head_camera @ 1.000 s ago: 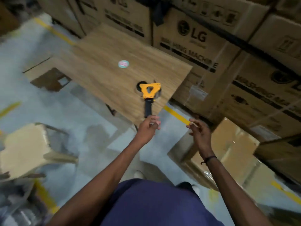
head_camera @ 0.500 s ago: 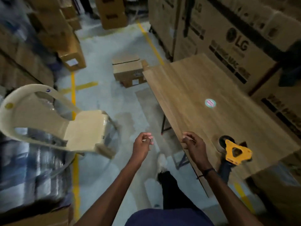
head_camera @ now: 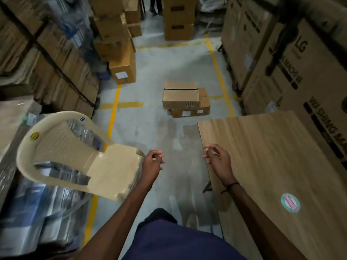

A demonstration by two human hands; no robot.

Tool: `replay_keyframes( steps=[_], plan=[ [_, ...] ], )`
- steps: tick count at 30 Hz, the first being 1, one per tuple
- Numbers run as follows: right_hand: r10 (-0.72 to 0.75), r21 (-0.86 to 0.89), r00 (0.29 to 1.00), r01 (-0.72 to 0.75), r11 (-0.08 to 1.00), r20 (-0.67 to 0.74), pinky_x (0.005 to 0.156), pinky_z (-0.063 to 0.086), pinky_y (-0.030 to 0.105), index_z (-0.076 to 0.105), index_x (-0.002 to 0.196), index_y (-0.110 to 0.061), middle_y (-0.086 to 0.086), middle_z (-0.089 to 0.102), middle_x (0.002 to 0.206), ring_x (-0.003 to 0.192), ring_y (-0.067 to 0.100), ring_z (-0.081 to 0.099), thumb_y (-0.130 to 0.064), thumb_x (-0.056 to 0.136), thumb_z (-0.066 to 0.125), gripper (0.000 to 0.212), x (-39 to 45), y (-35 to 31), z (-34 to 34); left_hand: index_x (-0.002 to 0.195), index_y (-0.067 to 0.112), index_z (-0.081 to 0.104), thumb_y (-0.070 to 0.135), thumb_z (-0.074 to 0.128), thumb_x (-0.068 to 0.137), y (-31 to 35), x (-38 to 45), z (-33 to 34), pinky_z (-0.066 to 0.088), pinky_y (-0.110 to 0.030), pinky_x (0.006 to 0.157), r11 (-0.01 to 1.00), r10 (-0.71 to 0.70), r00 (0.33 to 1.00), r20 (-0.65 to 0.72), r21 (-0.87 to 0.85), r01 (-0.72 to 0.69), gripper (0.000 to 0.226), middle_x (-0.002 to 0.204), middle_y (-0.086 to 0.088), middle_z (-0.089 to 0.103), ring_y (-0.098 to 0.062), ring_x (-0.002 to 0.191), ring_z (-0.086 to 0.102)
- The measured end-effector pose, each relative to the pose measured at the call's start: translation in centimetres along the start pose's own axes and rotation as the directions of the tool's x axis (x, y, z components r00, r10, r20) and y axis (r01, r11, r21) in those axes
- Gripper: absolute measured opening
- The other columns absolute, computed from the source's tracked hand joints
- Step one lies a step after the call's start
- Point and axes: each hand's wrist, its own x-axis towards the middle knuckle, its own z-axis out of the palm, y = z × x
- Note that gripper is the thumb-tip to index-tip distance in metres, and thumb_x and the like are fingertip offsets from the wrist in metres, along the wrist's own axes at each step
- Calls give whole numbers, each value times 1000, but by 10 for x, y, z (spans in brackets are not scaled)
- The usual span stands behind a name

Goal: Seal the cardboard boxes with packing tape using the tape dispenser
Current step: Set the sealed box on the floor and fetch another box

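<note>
Cardboard boxes [head_camera: 183, 99] are waiting mid-frame on the floor, likely next to fetch, as left hand [head_camera: 153, 166] and right hand [head_camera: 217, 159] are hanging loosely curled, gripping nothing.

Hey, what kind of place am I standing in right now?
Most likely a warehouse or stockroom: stacked cardboard boxes line the aisle, large LG washing machine cartons stand on the right, and yellow floor lines mark the concrete walkway.

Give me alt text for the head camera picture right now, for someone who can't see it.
A person's left hand and right hand, fingers loosely curled, are held out over a warehouse aisle, facing small cardboard boxes on the floor. A beige plastic chair sits left, a wooden table right.
</note>
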Motion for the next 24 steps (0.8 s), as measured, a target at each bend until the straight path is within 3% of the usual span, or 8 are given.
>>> replay_keyframes(
  steps=[5,13,24],
  plan=[
    [13,-47,997,-10,999,76,58,53,18,72,107,-9,2,74,112,82,14,77,-15,102,61,14,101,-21,41,113,8,65,10,54,103,24,89,-2,51,-24,60,999,-27,998,-60,-22,25,15,107,-9,70,-12,81,70],
    [54,-107,994,-44,993,95,58,54,20,73,108,-11,5,75,110,80,15,77,-16,102,63,13,272,-28,128,106,13,65,12,57,102,58,295,-30,52,-29,63,1000,-27,996,-85,-17,26,10,104,-8,69,-16,83,70],
    [191,-118,982,-190,975,-5,59,58,24,69,114,-11,7,73,113,81,10,77,-21,103,63,16,471,-64,206,108,10,65,12,54,101,171,579,-30,51,-28,62,965,30,993,112,254,-58,13,99,-2,67,-11,74,70]
  ],
)
